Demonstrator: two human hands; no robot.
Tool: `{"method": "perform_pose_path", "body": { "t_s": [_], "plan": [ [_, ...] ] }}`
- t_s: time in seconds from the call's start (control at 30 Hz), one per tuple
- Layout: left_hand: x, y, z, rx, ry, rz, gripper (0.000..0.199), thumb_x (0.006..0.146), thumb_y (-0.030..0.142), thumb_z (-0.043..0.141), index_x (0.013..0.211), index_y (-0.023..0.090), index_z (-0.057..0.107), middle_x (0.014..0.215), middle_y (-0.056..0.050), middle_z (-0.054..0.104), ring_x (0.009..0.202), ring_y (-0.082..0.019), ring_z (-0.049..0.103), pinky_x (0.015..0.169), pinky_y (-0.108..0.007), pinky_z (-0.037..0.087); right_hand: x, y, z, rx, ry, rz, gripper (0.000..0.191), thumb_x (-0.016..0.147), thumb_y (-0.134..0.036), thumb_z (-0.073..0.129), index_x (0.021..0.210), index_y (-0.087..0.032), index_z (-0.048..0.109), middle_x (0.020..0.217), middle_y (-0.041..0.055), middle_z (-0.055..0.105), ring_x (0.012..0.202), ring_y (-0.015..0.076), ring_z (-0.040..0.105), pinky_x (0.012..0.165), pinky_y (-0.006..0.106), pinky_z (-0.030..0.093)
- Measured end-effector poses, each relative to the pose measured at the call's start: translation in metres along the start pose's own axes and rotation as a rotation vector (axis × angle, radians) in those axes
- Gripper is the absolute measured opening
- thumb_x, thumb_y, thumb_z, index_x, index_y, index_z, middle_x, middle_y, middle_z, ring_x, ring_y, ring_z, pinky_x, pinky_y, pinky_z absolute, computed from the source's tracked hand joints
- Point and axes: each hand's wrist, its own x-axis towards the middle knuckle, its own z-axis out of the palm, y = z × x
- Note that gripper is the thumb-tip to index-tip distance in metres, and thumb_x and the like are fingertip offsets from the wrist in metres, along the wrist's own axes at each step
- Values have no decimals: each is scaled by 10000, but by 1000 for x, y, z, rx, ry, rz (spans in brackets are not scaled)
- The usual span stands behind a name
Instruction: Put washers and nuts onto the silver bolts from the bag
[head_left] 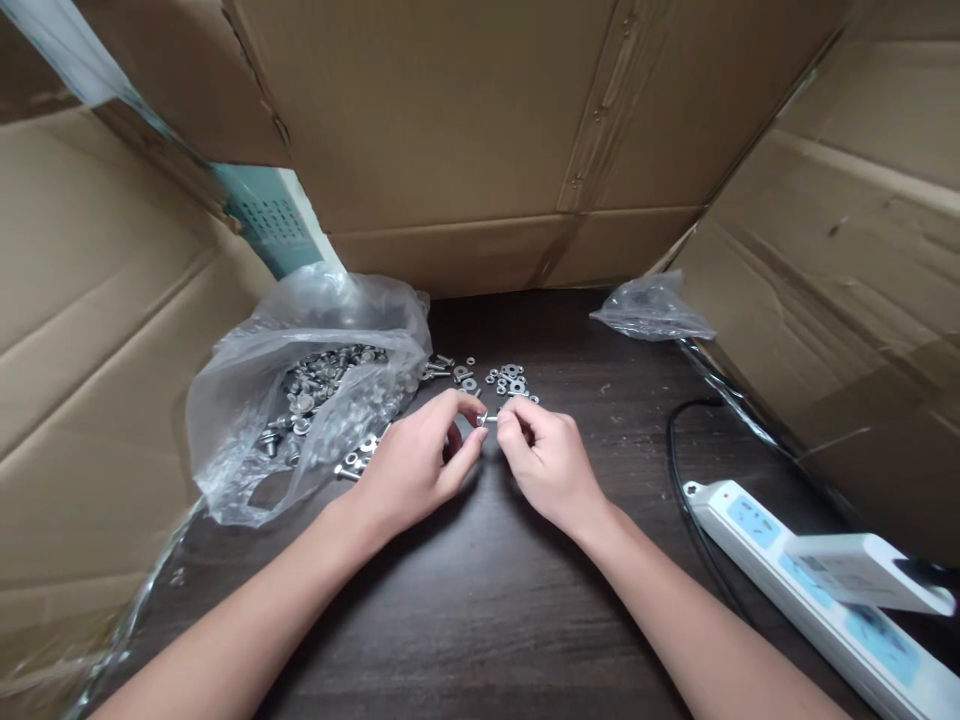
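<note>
Between my two hands, over the middle of the dark table, is a small silver bolt point(490, 419). My right hand point(546, 455) pinches one end of it between thumb and fingers. The thumb and index finger of my left hand point(424, 450) close around its other end, where a washer or head shows. Just beyond my fingers lie loose nuts and washers point(514, 380) and a few bolts point(441, 367). To the left, an open clear plastic bag point(247, 390) holds many bolts point(322, 385). More bolts and nuts point(356, 462) lie beside my left wrist.
Cardboard walls point(465, 120) stand at the back and both sides. A small clear bag point(654, 308) lies at the back right. On the right are a white power strip point(780, 570) with a white adapter point(862, 570) and a black cable point(673, 450).
</note>
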Motion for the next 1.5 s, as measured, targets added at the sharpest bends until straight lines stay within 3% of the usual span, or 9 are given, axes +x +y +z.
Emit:
{"method": "perform_pose_path", "body": {
  "t_s": [0.27,0.63,0.9,1.07,1.33,1.5],
  "plan": [
    [-1,-3,-1,-29,-41,39,109,963,281,601,1031,197,587,882,18,652,730,-91,621,627,-203,483,-1,-4,-1,43,-65,-11,196,923,-231,465,733,-181,473,581,-51,445,524,84,417,537,221,315],
    [0,-2,-2,-48,-9,74,150,946,193,593,1094,194,616,967,8,682,760,-80,632,656,-189,504,-1,-5,-3,41,-89,-9,169,919,-218,447,755,-184,473,619,-37,463,552,101,415,560,242,316],
    [-1,-4,1,-65,28,93,109,981,236,580,1059,185,637,956,-1,692,753,-82,620,678,-198,497,-2,-3,-1,66,-142,29,377,1015,-314,361,667,-184,426,594,-18,457,560,110,423,583,264,302],
    [-1,-2,2,-51,39,83,105,977,234,579,1050,183,634,934,-5,685,728,-89,608,677,-218,493,-3,-2,-3,63,-147,44,413,1037,-356,339,684,-182,463,609,-10,481,575,119,440,601,274,299],
    [-1,-2,2,-23,71,77,96,972,223,566,1035,177,623,918,-9,678,716,-90,611,652,-215,495,-2,-6,-5,66,-116,-35,199,972,-256,433,796,-183,493,664,-22,498,595,112,444,612,252,330],
    [-1,-3,1,-41,73,120,104,972,236,584,1027,174,647,912,-16,698,745,-96,634,651,-208,499,-3,-5,0,71,-80,-31,376,1002,-318,390,648,-189,386,562,-30,373,515,98,352,539,262,272]
  ]
}}
